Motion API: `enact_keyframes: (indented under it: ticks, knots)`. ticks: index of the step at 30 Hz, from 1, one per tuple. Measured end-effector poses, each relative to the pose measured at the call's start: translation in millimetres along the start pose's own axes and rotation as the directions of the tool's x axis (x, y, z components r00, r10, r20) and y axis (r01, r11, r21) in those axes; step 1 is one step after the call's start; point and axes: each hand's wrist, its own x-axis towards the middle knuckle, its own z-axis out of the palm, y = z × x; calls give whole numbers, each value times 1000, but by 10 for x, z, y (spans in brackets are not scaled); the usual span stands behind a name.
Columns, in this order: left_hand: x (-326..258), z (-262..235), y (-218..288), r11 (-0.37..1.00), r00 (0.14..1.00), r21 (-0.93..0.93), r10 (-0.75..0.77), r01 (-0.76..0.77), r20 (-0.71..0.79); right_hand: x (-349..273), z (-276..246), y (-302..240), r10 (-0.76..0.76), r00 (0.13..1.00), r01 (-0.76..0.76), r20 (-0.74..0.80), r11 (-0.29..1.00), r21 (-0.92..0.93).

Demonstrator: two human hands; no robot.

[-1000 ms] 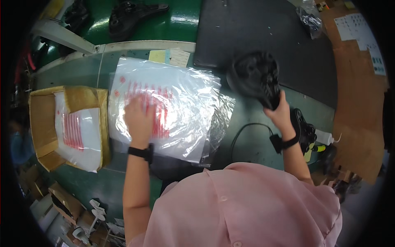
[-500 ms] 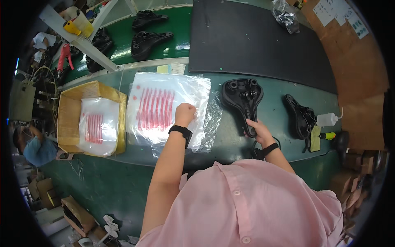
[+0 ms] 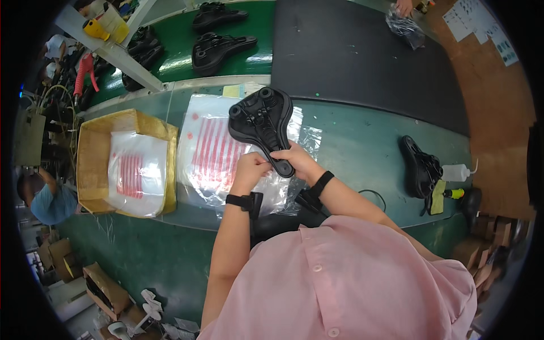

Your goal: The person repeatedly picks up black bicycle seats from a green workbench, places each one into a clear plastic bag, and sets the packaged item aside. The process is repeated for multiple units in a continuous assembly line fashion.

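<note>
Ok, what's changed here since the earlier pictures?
The right hand has carried the bike seat leftward, over the plastic bags. Another person's hand has appeared at top right. The left hand remains by the bags; the box and bottle stayed put.

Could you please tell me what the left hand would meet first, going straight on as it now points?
Most likely the black saddle, at its narrow end just right of the left hand, though depth is unclear.

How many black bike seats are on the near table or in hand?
2: one seat in the right hand, over the bags; another seat beside the bottle. Some may be hidden.
</note>
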Motion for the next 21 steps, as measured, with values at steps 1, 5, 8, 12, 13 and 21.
enact_keyframes:
  ticks: [1,5,8,12,13,21]
  knots:
    - [-23,-161,-64,999,999,4,-41,41,-21,77,-15,48,-58,998,57,-35,998,-27]
    - [-428,-936,14,710,960,-684,-37,-169,-276,125,-260,49,-220,961,189,-168,965,-183]
    - [-747,-1284,50,644,969,-749,-43,-158,-242,-21,-399,-129,-390,909,318,-147,878,-358]
    - [-742,-849,278,909,955,-414,-75,-52,-286,-549,-313,-461,-569,822,419,16,586,-694]
    - [-680,-773,285,913,952,-405,-73,-56,-297,-704,-226,-544,-593,798,470,109,499,-728]
    - [-655,-373,712,932,847,25,340,-362,-408,-633,-4,-274,-363,871,356,332,-1,-934]
